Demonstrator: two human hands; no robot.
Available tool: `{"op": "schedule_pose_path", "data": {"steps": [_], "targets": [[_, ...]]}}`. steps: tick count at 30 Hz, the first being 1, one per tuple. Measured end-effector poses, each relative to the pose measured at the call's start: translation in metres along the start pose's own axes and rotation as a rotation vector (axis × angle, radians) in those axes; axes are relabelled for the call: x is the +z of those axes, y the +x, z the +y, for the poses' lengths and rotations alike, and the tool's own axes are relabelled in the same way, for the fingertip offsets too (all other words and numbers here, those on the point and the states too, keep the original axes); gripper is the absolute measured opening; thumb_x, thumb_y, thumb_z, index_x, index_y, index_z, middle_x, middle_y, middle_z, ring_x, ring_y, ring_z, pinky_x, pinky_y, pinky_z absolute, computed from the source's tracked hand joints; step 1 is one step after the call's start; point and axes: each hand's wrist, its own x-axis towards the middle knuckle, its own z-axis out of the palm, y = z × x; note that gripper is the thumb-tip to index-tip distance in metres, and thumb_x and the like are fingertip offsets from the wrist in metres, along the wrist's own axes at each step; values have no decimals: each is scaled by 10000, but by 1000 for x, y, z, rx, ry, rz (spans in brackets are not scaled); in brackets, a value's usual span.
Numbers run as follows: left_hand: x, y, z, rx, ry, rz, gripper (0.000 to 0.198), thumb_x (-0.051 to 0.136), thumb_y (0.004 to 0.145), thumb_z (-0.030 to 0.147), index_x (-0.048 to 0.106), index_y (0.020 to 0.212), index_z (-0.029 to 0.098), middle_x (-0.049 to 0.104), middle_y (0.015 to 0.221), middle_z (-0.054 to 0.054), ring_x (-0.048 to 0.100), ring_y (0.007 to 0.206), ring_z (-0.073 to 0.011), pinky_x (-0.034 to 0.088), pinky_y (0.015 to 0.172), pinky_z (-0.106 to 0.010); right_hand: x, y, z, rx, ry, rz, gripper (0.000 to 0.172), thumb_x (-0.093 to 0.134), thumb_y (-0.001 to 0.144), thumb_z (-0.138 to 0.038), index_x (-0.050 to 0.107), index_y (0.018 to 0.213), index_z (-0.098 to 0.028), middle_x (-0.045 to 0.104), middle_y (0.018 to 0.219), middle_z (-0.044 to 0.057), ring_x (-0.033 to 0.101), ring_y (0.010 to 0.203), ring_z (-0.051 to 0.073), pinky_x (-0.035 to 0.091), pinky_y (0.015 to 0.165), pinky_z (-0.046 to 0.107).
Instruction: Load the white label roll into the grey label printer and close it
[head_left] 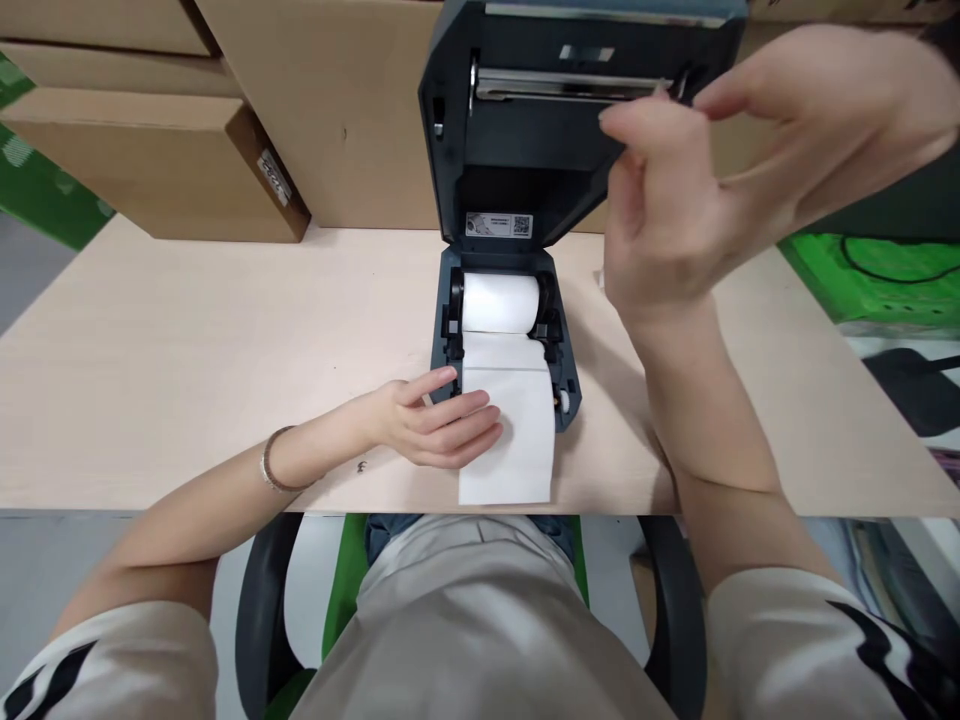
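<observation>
Left hand (448,425) spread loosely over the label strip (517,465), probably to steady it; right hand (694,205) curled before raised printer lid (536,138), hold unclear

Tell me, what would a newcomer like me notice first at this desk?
Probably the dark printer standing open at the far middle of the desk. A white paper strip stretches from its roll toward the near edge, with the left hand's fingers over its left side. The right hand also stands out, large at upper right, partly covering the raised lid.
</observation>
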Motion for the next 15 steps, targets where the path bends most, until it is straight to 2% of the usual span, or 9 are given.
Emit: {"op": "schedule_pose_path", "data": {"steps": [2, 4, 5, 7, 9, 12, 15], "targets": [[-2, -3, 0, 47, -29, -82, 87, 714, 973, 243, 716, 1046, 290, 803, 1170, 66, 729, 1184, -119, 626, 1100, -308, 6, 4, 2, 99, -62, 182, 847, -1, 1083, -633, 672, 1495, -329, 619, 1436, 134, 361, 1584, 503, 177, 1249, 766], [-5, -5, 0, 56, -98, -147, 138, 694, 983, 211, 708, 1103, 277, 819, 1164, 53, 767, 1159, -128, 650, 1080, -310, 9, 6, 4, 131, -150, 299, 838, -35, 1085, -593, 695, 1463, -431, 677, 1334, 101, 549, 1430, 465, 218, 1214, 764], [-5, -6, -1, 46, -140, -177, 158, 680, 988, 195, 702, 1126, 269, 825, 1162, 42, 781, 1152, -140, 660, 1078, -321, 10, 8, 4, 120, -193, 319, 808, -35, 1088, -560, 653, 1501, -464, 682, 1314, 98, 591, 1367, 455, 260, 1176, 773], [-5, -6, -1, 24, -220, -206, 170, 655, 998, 183, 693, 1147, 254, 831, 1152, 19, 791, 1168, -166, 671, 1080, -348, 10, 10, 1, 90, -263, 286, 749, -15, 1089, -448, 518, 1614, -448, 669, 1318, 118, 606, 1304, 448, 334, 1106, 774], [-3, -4, -2, 14, -267, -197, 147, 642, 1009, 187, 692, 1136, 241, 833, 1133, 0, 785, 1198, -182, 671, 1092, -359, 10, 13, -4, 118, -294, 223, 716, 46, 1072, -357, 417, 1684, -371, 645, 1297, 162, 599, 1264, 445, 361, 1085, 763], [-1, -1, -2, 19, -264, -159, 114, 640, 1018, 187, 704, 1108, 219, 833, 1094, -19, 795, 1159, -182, 672, 1084, -345, 13, 16, -5, 195, -276, 119, 694, 174, 1053, -390, 304, 1733, -342, 584, 1318, 195, 555, 1260, 455, 342, 1105, 745], [0, 3, -3, 24, -231, -126, 87, 643, 1024, 195, 713, 1074, 210, 828, 1049, -16, 808, 1070, -168, 679, 1046, -323, 22, 19, 5, 211, -273, 42, 743, 235, 1024, -392, 191, 1762, -318, 511, 1451, 207, 466, 1328, 458, 315, 1114, 710]]}}
